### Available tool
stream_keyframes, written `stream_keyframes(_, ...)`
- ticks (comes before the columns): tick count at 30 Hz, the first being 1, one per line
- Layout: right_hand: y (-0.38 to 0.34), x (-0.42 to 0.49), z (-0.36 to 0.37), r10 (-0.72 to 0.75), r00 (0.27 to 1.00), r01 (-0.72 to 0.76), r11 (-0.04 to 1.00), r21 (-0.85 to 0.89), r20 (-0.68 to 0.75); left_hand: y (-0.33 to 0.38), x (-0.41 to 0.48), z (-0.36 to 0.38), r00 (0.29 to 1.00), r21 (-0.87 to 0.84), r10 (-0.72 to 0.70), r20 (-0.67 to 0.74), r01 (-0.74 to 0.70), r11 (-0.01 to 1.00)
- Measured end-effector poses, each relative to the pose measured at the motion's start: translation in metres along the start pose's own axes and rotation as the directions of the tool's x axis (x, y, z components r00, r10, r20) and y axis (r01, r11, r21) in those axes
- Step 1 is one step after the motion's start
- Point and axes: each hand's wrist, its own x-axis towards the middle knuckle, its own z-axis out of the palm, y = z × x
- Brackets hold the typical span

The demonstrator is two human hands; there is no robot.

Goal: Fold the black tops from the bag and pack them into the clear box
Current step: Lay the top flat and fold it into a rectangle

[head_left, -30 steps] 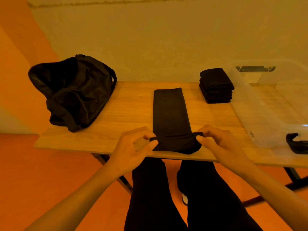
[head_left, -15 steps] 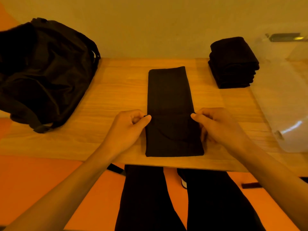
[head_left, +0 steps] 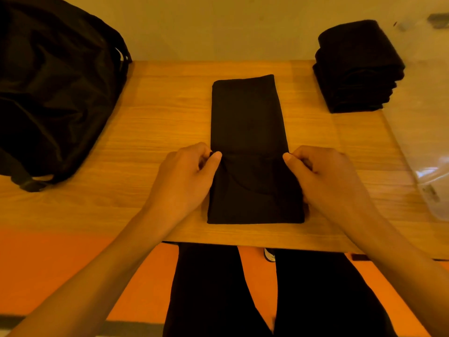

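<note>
A black top (head_left: 247,117), folded into a long narrow strip, lies lengthwise on the wooden table (head_left: 158,117). Its near end is folded over onto the strip, the fold's edge about halfway up. My left hand (head_left: 187,176) pinches the left corner of that folded edge between thumb and curled fingers. My right hand (head_left: 323,176) pinches the right corner the same way. The black bag (head_left: 53,88) sits at the far left. A stack of several folded black tops (head_left: 357,69) stands at the far right, beside the clear box (head_left: 422,147).
The wall runs close behind the table's far edge. The table's front edge lies just below the top. Beneath it show black trouser legs, a shoe (head_left: 269,254) and the orange floor (head_left: 60,268).
Both hands lifted the near end of the strip off the table's front edge and carried it away from me onto the strip. The view has tipped down and closer.
</note>
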Motion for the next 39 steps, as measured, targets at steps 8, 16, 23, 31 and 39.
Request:
stream_keyframes(8, 0.004, 0.004, 0.004, -0.040, 0.998, 0.038, 0.998, -0.055, -0.051, 0.005, 0.001, 0.003, 0.997, 0.069, -0.004, -0.081, 0.010, 0.998)
stream_keyframes(16, 0.001, 0.008, -0.001, 0.016, 1.000, -0.016, 1.000, 0.002, -0.012, 0.007, 0.000, 0.007, 0.984, 0.164, 0.007, -0.177, 0.022, 0.986)
stream_keyframes(23, 0.002, 0.010, -0.002, 0.051, 0.999, -0.050, 0.997, 0.059, -0.007, 0.004, -0.001, 0.010, 0.973, 0.178, 0.024, -0.230, 0.018, 0.984)
stream_keyframes(31, 0.004, -0.027, 0.004, -0.434, 0.859, 0.352, 0.887, -0.299, -0.274, 0.010, -0.037, 0.000, 0.837, 0.349, 0.501, -0.219, -0.412, 0.842)
stream_keyframes(39, 0.002, -0.016, 0.024, -0.284, 0.925, 0.376, 0.769, -0.517, 0.251, -0.006, -0.027, 0.021, 0.928, 0.553, 0.265, 0.263, -0.370, 0.747)
